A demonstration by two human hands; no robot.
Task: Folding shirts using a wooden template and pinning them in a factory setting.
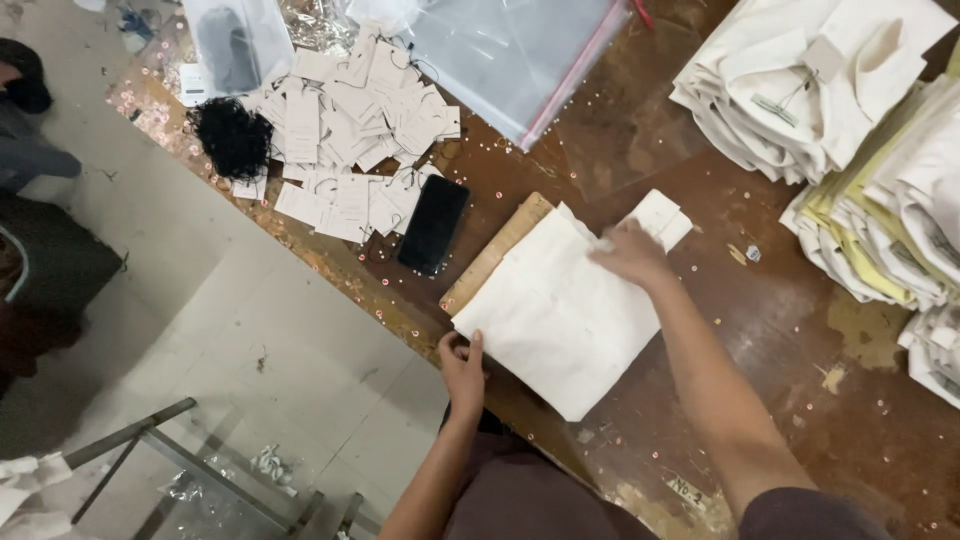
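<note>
Folded cream garment (pixel 560 315) slanting between both hands: left hand (pixel 462 365) pinching near corner, right hand (pixel 630 250) flat, fingers spread, on far edge

Even, soft indoor light, moderately bright, with weak shadows. A pale sheen lies on the clear plastic bag (pixel 510 50) at upper centre and on the worn table (pixel 800 330) lower right. The right hand (pixel 630 255) is slightly motion-blurred; frame edges look stretched and soft.
</note>
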